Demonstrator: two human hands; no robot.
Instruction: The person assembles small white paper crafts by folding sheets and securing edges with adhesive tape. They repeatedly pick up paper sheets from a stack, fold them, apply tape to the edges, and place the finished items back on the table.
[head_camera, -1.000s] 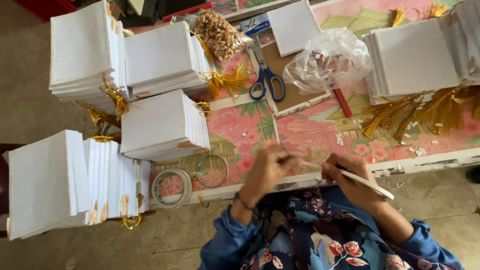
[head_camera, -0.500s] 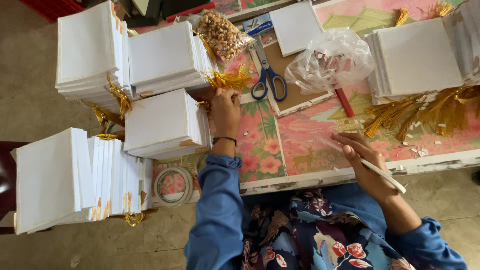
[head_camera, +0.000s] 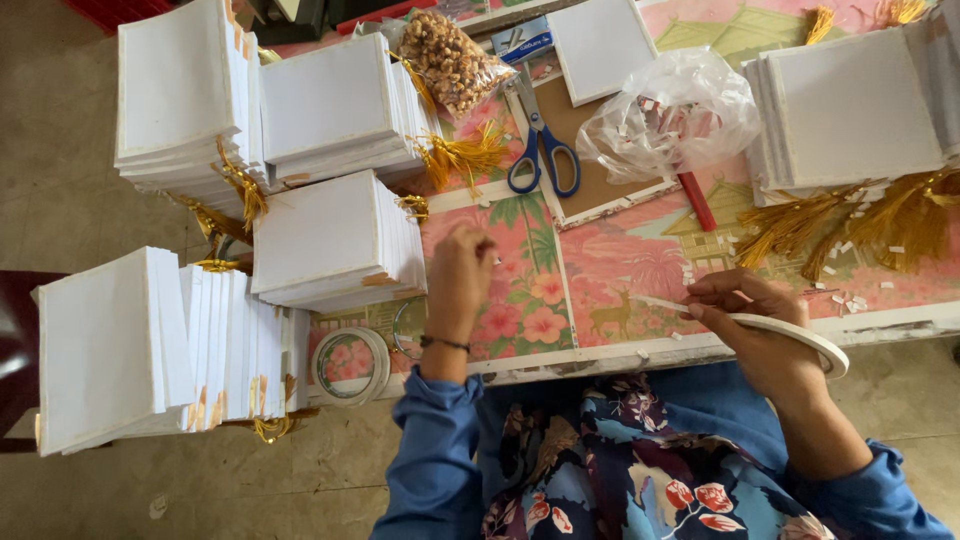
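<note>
Head view: right hand (head_camera: 765, 325) grip pinches tape ring (head_camera: 800, 335) at table edge (head_camera: 600, 357); left hand (head_camera: 460, 275) grip closed, contents unclear, beside white stack (head_camera: 330, 240).

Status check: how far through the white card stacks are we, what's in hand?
Looks done: several stacks of white cards with gold tassels at the table's left. In hand: the right hand holds a roll of white tape; the left hand hovers over the floral table cover, holding nothing I can make out. Probably left: the stack of white cards at right, loose gold tassels below it.
</note>
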